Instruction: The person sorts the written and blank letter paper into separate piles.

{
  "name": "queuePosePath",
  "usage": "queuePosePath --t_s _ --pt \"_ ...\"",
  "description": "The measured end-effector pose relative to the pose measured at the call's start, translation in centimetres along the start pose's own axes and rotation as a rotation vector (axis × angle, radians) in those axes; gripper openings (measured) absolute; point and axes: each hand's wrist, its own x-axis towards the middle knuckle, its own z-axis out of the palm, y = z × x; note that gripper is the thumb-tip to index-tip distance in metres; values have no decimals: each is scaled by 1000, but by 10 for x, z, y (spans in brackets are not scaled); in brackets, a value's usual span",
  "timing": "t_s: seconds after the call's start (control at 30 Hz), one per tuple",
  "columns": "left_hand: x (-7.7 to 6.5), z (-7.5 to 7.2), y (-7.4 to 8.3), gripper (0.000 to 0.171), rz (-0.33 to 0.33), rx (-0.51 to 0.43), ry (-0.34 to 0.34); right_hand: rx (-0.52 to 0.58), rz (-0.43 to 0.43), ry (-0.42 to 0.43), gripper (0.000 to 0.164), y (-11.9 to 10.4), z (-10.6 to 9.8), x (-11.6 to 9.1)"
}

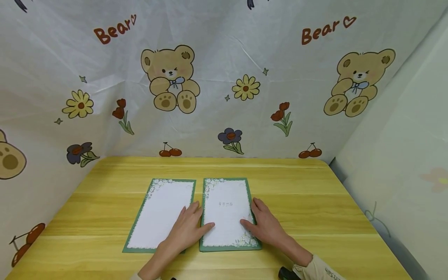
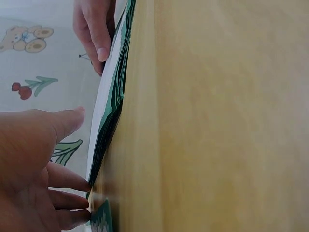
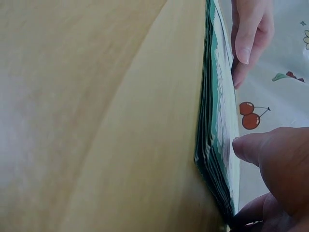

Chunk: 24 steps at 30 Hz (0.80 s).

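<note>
A stack of white sheets with green floral borders lies on the table, a line of small handwriting on its top sheet. My left hand is at its left side, fingers extended along the edge and thumb over the top sheet. At the opposite edge, my right hand rests its fingers along the side, thumb over the paper. The layered green edges of the stack show in the left wrist view, with the left fingertips right at them. Partly under the left forearm lies another bordered sheet, its writing area blank.
The wooden table extends around the papers. A white cloth with printed bears and flowers hangs behind it and along the sides. A black object shows by the right sleeve at the front edge. A thin string hangs at the right.
</note>
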Motion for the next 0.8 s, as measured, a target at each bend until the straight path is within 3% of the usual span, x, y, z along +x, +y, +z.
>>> queuePosePath --t_s 0.43,0.67,0.8 --pt "2 0 2 80 -3 -42 2 1 -9 17 81 -1 0 0" --pt "1 -5 5 78 -72 -195 -17 4 -26 61 77 -1 0 0" --pt "1 -8 6 66 -84 -312 22 8 -49 97 71 0 -1 0"
